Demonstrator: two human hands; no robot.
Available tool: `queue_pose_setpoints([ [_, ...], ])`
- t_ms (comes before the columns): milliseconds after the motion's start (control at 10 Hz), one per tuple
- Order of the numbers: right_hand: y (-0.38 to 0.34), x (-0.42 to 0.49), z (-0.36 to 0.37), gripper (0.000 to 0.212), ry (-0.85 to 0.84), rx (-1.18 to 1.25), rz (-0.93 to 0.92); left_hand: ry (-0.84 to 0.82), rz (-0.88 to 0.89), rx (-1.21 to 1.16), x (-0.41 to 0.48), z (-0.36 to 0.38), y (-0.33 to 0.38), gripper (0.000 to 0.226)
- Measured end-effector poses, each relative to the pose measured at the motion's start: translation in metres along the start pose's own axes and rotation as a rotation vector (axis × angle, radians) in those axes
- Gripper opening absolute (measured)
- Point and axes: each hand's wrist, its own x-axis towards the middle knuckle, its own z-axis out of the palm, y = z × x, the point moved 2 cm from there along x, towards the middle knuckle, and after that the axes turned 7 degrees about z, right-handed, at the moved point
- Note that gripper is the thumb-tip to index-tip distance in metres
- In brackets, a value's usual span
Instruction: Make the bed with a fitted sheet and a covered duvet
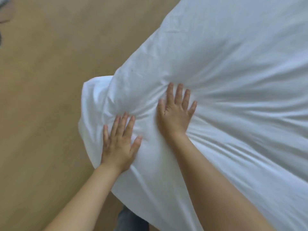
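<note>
The white duvet (233,64) fills the centre and right of the view, draped over the near corner of the bed, with the tan floor (41,97) to the left. A second white layer (94,95) shows at the corner just past the duvet's edge; whether it is the fitted sheet cannot be told. Creases (250,114) fan out to the right from the pressed area. The step in hand appears to be smoothing the duvet toward the corner. To do it well, keep both palms flat, push outward toward the edge rather than down, and work along the creases so the slack leaves at the corner instead of bunching ahead of the fingertips, as it does now. Neither hand forms a closed grip: the right hand (175,114) and the left hand (119,144) lie wide, fingers straight and spread, holding nothing. The duvet lies directly under both palms, touching them. The left hand sits nearer the corner, the right just beside it toward the bed's middle.
</note>
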Motion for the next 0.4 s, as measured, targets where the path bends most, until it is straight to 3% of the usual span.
queue_pose_setpoints([
  [100, -0.053, -0.023, 0.018, 0.057, -0.213, -0.114, -0.356, -0.073, 0.028, -0.009, 0.007, -0.013, -0.031, 0.07],
  [200, -0.075, -0.042, 0.003, 0.031, -0.341, 0.235, -0.326, -0.129, 0.0, -0.098, 0.023, -0.036, -0.046, 0.057],
  [300, -0.066, -0.05, -0.028, 0.027, -0.217, 0.432, -0.044, -0.15, 0.077, -0.14, 0.038, -0.059, -0.043, 0.06],
  [400, -0.043, -0.065, -0.053, 0.03, -0.215, 0.459, 0.161, -0.224, 0.173, -0.164, 0.04, -0.077, -0.018, 0.059],
])
